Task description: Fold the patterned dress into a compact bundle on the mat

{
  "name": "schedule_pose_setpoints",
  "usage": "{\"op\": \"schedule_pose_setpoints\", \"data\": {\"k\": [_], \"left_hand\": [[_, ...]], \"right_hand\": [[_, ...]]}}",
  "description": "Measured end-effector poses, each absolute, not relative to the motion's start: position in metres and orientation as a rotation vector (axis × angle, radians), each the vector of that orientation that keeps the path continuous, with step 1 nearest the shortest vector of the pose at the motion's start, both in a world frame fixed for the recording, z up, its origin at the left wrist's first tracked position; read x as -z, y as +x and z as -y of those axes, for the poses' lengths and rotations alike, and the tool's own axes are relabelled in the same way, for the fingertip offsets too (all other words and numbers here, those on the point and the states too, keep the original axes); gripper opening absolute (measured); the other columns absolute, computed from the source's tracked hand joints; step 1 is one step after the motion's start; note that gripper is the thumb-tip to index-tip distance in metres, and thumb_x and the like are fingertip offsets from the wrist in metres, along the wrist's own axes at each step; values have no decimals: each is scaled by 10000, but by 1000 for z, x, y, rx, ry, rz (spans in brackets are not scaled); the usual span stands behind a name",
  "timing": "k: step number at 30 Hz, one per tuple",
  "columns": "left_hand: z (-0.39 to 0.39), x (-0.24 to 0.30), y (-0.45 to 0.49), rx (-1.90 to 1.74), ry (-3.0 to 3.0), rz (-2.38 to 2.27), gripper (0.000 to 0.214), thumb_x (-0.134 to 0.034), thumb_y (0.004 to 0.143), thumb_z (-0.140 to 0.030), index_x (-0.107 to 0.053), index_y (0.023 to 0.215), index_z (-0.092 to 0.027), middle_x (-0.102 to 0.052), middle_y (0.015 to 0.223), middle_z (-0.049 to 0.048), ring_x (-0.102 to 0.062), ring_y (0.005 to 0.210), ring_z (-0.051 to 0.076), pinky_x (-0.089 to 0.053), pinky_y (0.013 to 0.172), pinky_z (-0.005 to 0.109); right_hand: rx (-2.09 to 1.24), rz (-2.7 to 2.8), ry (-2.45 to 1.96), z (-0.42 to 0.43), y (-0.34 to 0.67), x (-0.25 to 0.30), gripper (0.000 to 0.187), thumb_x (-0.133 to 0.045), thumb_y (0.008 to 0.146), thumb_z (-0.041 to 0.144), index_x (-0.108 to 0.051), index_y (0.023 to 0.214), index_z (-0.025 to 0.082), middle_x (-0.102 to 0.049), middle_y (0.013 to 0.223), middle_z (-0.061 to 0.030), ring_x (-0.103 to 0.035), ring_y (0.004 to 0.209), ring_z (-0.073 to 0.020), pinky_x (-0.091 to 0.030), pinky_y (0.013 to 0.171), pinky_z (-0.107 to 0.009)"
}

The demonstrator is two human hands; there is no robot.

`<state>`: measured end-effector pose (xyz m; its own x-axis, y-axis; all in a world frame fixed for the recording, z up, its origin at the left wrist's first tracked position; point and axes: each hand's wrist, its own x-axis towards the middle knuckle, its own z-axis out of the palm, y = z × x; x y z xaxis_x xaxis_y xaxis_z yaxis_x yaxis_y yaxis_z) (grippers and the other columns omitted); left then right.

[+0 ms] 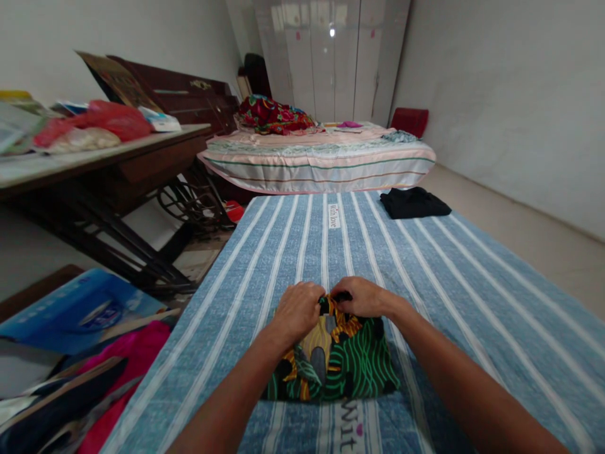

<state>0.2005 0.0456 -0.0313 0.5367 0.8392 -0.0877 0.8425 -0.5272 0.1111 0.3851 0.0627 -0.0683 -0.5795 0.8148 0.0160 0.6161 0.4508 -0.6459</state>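
Observation:
A folded patterned cloth (352, 366), black with green, orange and grey print, lies on the blue striped bedspread (472, 284) in front of me. My left hand (297, 310) is closed on the cloth's far edge at its left. Beside it, my right hand (360, 296) pinches the same far edge, and the two hands almost touch. My forearms reach in from the bottom of the view.
A black garment (413, 202) lies at the far right of the bedspread. Beyond stands a second bed (321, 161) with a red patterned bundle (271, 115). A sewing table (108, 157) with bags is at left. Bright pink cloth (127, 359) and a blue board (75, 309) lie at lower left.

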Motion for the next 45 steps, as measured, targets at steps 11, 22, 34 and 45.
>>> {"op": "schedule_pose_setpoints", "data": {"k": [11,22,34,45], "left_hand": [[-54,36,191,-79,2404,-1364,212,-530,653,-151,-628,834,-198,-631,783,10,-569,744,173,-366,623,236],[-55,40,188,-127,2405,-1316,197,-515,676,-153,-635,825,-203,-616,720,-12,-554,678,140,-333,575,209],[-54,37,185,-126,2409,-1292,233,-505,671,-115,-665,817,-199,-648,772,12,-575,747,158,-370,660,228],[-51,41,182,-188,2354,-1329,199,-449,672,-101,-608,746,-196,-612,695,-5,-556,692,156,-355,627,234]], "right_hand": [[-891,2317,-1240,-68,383,69,331,-542,600,52,-692,866,180,-649,756,10,-584,706,-138,-422,630,-209],[-721,2139,-1144,-55,392,57,344,-504,614,19,-691,854,180,-612,698,6,-564,708,-140,-425,700,-243],[-870,2100,-965,1,432,24,239,-455,636,17,-583,707,206,-630,856,-21,-575,896,-165,-435,826,-321],[-1041,2033,-1088,12,456,27,205,-453,674,50,-569,733,209,-669,847,-32,-523,1099,-210,-414,890,-369]]}}
